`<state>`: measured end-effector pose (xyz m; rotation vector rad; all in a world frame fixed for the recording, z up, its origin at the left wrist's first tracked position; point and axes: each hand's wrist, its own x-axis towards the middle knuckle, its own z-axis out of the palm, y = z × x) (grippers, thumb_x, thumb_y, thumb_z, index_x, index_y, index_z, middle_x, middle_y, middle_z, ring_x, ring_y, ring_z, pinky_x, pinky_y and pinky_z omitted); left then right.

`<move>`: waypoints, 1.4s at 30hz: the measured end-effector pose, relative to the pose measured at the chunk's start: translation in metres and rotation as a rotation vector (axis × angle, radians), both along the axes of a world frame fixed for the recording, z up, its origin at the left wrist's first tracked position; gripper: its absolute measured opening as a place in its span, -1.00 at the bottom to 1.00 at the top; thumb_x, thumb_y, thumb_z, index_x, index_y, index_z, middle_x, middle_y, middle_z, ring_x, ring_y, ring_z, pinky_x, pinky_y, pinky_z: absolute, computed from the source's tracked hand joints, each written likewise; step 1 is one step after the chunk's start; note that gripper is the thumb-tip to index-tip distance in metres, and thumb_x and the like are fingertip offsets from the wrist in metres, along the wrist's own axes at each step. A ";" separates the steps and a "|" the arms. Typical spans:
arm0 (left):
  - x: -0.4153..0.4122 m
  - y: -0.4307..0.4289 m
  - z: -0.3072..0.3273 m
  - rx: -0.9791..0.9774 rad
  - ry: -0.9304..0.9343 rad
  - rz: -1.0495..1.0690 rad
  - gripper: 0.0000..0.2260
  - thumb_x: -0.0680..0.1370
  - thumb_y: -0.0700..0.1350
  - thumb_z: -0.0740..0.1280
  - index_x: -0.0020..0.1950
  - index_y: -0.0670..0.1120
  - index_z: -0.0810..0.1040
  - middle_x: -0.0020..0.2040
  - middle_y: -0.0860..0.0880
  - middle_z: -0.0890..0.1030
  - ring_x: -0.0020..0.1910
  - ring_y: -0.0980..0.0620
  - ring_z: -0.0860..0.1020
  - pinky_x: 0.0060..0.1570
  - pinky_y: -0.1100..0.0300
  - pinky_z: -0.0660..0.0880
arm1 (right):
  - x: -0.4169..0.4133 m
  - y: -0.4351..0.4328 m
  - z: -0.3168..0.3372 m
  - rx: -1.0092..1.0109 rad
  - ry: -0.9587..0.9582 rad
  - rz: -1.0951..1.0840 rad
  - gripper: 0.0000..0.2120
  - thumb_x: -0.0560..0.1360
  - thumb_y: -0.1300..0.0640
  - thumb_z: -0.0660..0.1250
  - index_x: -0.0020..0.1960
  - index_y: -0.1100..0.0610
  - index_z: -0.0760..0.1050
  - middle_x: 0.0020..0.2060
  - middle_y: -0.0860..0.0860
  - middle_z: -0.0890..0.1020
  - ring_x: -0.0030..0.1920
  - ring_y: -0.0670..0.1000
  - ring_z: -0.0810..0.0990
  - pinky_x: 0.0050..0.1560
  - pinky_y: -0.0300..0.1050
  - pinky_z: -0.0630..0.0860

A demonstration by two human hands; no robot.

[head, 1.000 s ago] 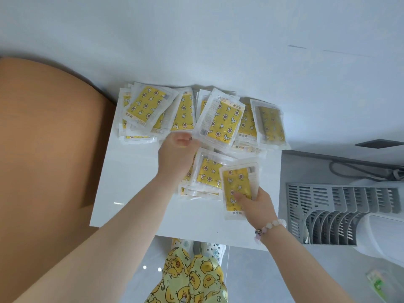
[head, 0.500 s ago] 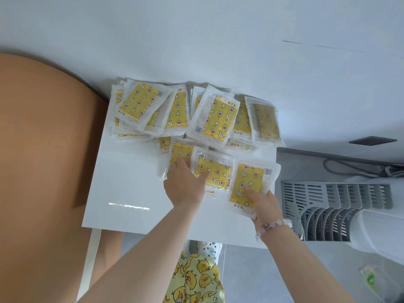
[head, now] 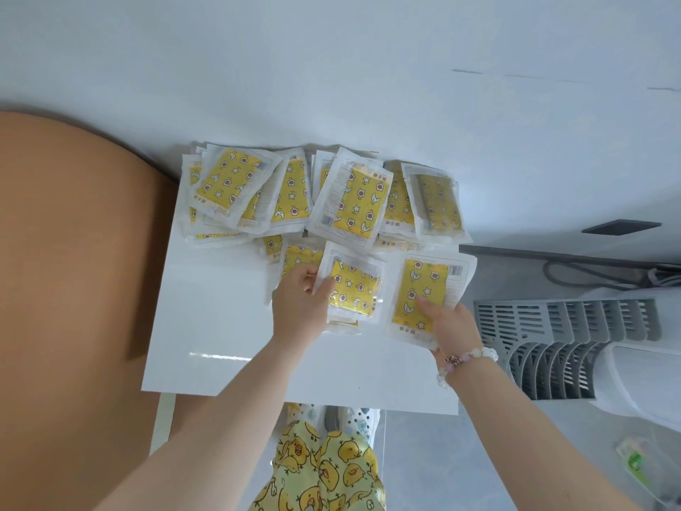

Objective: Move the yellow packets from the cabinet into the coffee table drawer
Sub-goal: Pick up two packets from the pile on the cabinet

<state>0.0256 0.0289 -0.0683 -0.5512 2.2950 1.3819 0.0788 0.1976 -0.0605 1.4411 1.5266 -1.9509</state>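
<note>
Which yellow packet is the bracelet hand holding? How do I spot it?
Find the white cabinet top. At its right edge, in front of the pile, the right hand pinches one packet. Unlike its neighbours, it lies singly, barcode at its top right.

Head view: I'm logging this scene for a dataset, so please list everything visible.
yellow packets: over ten, overlapping so no exact count, yellow in clear wrap, heaped along the cabinet top's far edge
middle packet: one, yellow, just in front of the heap, gripped by the left hand
right packet: one, yellow, at the top's right edge, held by the right hand
cabinet top: one, white, centre
rounded surface: one, tan, left
grilled appliance: one, white and grey, right
cable: one, dark, beyond the appliance
bracelet: one, pale beads, right wrist
trousers: yellow-green duck print, bottom
left hand: one, on the middle packet
right hand: one, on the right packet
</note>
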 end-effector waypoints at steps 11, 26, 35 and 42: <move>-0.029 -0.020 0.041 0.251 -0.099 -0.063 -0.83 0.54 -0.22 0.35 -0.13 0.06 0.59 -0.14 0.03 0.61 -0.11 0.03 0.56 -0.02 0.11 0.46 | -0.014 0.013 0.006 -0.148 -0.011 -0.028 -0.81 0.57 -0.03 0.18 0.01 -0.04 0.56 0.05 0.04 0.65 0.10 0.10 0.60 0.26 0.12 0.42; -0.033 0.019 0.041 0.174 0.000 -0.282 -0.83 0.46 -0.19 0.44 0.05 -0.08 0.68 -0.08 0.04 0.67 -0.08 0.17 0.61 0.00 0.37 0.50 | -0.012 -0.008 0.024 -0.438 0.106 0.345 -0.67 0.33 0.04 0.47 0.06 0.08 0.57 -0.03 0.05 0.70 -0.03 0.06 0.68 0.07 0.00 0.58; -0.020 0.022 0.025 0.105 0.003 -0.201 -0.82 0.45 -0.14 0.46 0.05 -0.08 0.68 0.02 0.01 0.66 0.04 0.11 0.59 0.08 0.27 0.48 | -0.005 -0.014 0.014 -0.292 0.073 0.302 -0.86 0.44 0.22 0.39 0.00 0.14 0.58 -0.08 0.10 0.70 -0.04 0.12 0.67 0.03 0.06 0.59; -0.013 0.010 0.017 0.056 0.001 -0.026 -0.85 0.50 -0.09 0.40 0.05 0.05 0.61 -0.17 0.20 0.56 -0.24 0.20 0.49 -0.17 0.37 0.42 | -0.001 -0.013 0.007 -0.305 0.058 0.232 -0.89 0.48 0.25 0.35 0.00 0.13 0.57 -0.15 0.02 0.72 -0.12 0.04 0.69 -0.07 -0.02 0.62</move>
